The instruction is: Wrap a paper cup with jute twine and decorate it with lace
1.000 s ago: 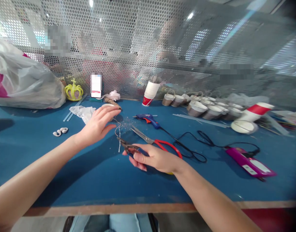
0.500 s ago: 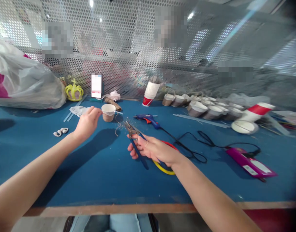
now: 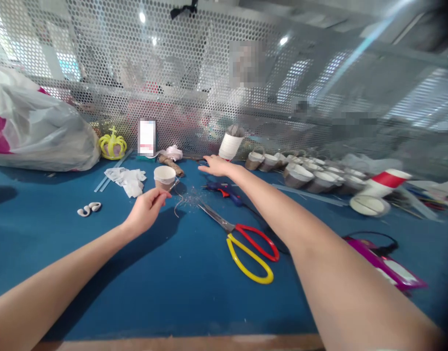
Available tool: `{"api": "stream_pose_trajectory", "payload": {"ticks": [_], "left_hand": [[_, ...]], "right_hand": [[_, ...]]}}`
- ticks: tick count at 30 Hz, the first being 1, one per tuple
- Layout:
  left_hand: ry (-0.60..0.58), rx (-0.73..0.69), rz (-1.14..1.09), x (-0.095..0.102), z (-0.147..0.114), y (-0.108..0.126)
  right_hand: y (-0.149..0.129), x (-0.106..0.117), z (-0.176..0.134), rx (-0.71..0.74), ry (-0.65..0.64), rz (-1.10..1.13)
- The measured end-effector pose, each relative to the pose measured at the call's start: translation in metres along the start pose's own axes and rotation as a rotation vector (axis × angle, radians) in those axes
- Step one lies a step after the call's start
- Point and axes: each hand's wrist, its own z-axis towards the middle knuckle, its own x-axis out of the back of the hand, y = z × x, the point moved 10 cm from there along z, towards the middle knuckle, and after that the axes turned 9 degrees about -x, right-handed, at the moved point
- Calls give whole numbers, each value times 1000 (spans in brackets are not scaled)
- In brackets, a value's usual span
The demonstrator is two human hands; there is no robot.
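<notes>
My left hand [image 3: 147, 210] is closed in a pinch just in front of a small paper cup [image 3: 164, 176] with a brown lower part. A thin pale piece [image 3: 175, 184] shows beyond its fingertips; I cannot make out what it is. A curled strand of twine [image 3: 178, 204] lies just to the right. My right hand [image 3: 217, 166] reaches far forward, fingers stretched and apart, in front of the stack of white paper cups [image 3: 231, 144]. Below it lies a blue glue gun [image 3: 226, 191]. Large scissors [image 3: 229, 229] with red and yellow handles lie nearer me.
Several small wrapped cups [image 3: 299, 175] stand at the back right, beside a red-and-white cup stack [image 3: 387, 183]. A purple power strip [image 3: 388, 265] lies at right. Crumpled white cloth [image 3: 127, 180], a twine roll [image 3: 173, 165], a yellow crown-like piece [image 3: 113, 145] and a plastic bag [image 3: 44, 126] are left.
The pliers have left my right hand, which has moved forward to the cup stack, uncovering the scissors. My left hand has come right and nearer, to the front of the small cup.
</notes>
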Motion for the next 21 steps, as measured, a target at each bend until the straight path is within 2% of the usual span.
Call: {"api": "stream_pose_trajectory", "payload": {"ticks": [5, 8, 10, 13, 16, 18, 21], "left_hand": [[-22, 1, -21, -7, -1, 0], [-53, 81, -87, -16, -2, -11], [-66, 150, -171, -21, -2, -17], [-51, 249, -337, -27, -3, -22], [-12, 290, -436, -29, -3, -17], [-33, 282, -465, -32, -4, -9], [-134, 233, -499, -41, -10, 9]], "right_hand": [[-6, -28, 39, 57, -68, -27], [-14, -33, 43, 81, -114, 9], [-21, -28, 36, 95, -126, 54], [-39, -11, 0, 147, -110, 167], [-68, -4, -62, 277, -179, 353], [-87, 3, -106, 390, -260, 750], [-80, 11, -143, 324, -153, 1037]]}}
